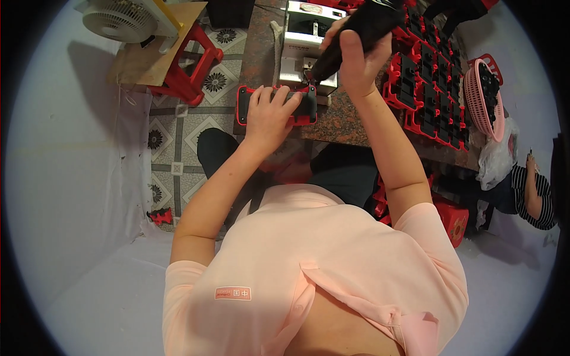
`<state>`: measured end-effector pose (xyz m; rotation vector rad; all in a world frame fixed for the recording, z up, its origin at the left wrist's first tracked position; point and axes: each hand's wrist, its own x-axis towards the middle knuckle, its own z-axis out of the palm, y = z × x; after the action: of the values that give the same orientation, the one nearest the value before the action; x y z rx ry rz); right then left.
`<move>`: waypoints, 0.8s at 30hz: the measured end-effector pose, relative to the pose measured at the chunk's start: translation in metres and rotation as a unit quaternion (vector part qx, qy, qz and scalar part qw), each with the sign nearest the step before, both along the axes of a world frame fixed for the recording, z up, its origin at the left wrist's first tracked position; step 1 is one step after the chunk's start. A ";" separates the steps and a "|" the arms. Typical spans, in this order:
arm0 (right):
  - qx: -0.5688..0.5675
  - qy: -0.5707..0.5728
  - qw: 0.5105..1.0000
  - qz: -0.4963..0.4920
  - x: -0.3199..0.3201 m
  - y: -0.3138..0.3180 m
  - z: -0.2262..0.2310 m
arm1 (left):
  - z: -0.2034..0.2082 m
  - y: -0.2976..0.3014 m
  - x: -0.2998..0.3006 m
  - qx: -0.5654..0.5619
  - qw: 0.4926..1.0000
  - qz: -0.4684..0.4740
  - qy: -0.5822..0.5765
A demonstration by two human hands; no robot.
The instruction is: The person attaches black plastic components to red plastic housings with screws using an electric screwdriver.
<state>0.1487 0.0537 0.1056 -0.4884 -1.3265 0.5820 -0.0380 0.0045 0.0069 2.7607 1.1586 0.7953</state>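
Note:
My left hand (pixel 272 115) lies across a rectangular red-and-black plastic part (pixel 307 108), fingers over its black top. The part is at the table's near edge, just in front of a white-and-silver box-shaped machine (pixel 300 43), which looks like a screw feeder. Wrapped around a thick black electric screwdriver (pixel 369 24) is my right hand (pixel 361 62), thumb along its side. The screwdriver slants down to the left, with its tip close to the machine's front and the far right corner of the part. Whether the tip touches anything I cannot tell.
Several red-and-black parts (pixel 424 89) stand in rows on the speckled table (pixel 338 121). A pink basket (pixel 478 98) of black pieces is at the right, above a clear plastic bag (pixel 497 155). Left are a fan (pixel 119 19) and red stool (pixel 193 68). Another person's striped sleeve (pixel 534 202) shows far right.

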 end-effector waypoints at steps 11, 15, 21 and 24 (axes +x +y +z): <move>-0.031 -0.018 0.996 -0.088 -0.007 0.019 -0.020 | -0.002 -0.010 -0.001 0.010 0.998 0.067 0.012; -0.123 0.009 0.992 -0.039 -0.003 0.006 0.001 | -0.006 -0.008 -0.003 0.006 0.996 0.083 0.018; -0.041 -0.016 0.999 -0.009 -0.005 -0.031 0.015 | -0.006 -0.007 -0.002 0.005 0.996 0.086 0.036; -0.017 -0.050 0.998 -0.034 -0.008 -0.041 0.010 | -0.006 -0.007 -0.003 0.009 0.996 0.085 0.035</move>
<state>0.1411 0.0131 0.1156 -0.5943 -1.3908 0.5289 -0.0410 -0.0028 0.0005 2.7519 1.4217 0.7317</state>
